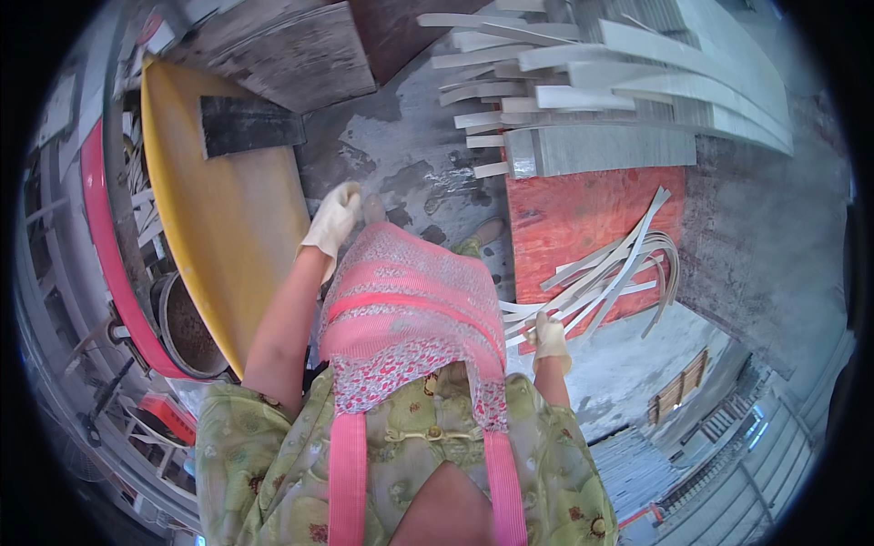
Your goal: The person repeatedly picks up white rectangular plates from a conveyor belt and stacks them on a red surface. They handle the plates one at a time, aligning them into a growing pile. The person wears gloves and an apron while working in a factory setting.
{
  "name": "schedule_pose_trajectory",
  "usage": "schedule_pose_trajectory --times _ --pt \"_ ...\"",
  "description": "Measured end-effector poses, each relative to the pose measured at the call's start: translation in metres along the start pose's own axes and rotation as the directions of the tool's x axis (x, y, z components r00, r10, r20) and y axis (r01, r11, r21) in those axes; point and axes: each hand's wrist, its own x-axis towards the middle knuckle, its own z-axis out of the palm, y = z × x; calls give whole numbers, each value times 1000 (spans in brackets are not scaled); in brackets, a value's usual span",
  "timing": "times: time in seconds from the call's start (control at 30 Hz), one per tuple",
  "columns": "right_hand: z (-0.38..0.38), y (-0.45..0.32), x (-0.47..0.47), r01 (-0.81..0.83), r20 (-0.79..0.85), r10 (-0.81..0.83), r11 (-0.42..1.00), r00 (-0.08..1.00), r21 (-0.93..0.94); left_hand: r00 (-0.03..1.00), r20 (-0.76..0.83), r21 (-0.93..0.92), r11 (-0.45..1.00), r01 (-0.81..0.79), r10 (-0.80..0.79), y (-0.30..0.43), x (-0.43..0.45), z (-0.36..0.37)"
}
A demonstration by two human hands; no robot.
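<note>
My left hand (336,217), in a pale glove, is raised beside the yellow tray-like trough (252,225). Its fingers are curled in, and nothing shows in them. My right hand (548,339), gloved alike, is closed around thin pale strips (522,310) at my right side. More of these long, flexible strips (618,273) lie in a loose, bent bundle on a red board (546,225), their far ends curling over. The fingers hide part of the held strips. A pink patterned apron (410,300) covers my front between both hands.
Flat pale slats (580,75) are stacked at the upper right, their ends sticking out unevenly. A dark plate (249,126) lies across the trough. Left of it are a pink curved rim (102,225) and a round metal container (194,327). The concrete floor (403,150) has wet patches.
</note>
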Motion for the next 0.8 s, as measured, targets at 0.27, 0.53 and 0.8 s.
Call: schedule_pose_trajectory --times 0.27,0.53,0.8 --pt "79 -147 -46 258 108 -240 945 965 -202 968 -140 -264 950 167 -209 -97 -16 -66" --pt "166 -185 93 317 328 -327 945 886 87 755 -31 -483 671 563 -656 -150 -120 -71" --pt "256 -294 189 107 412 -357 849 838 518 675 -17 -331 641 692 -738 -223 -179 -15"
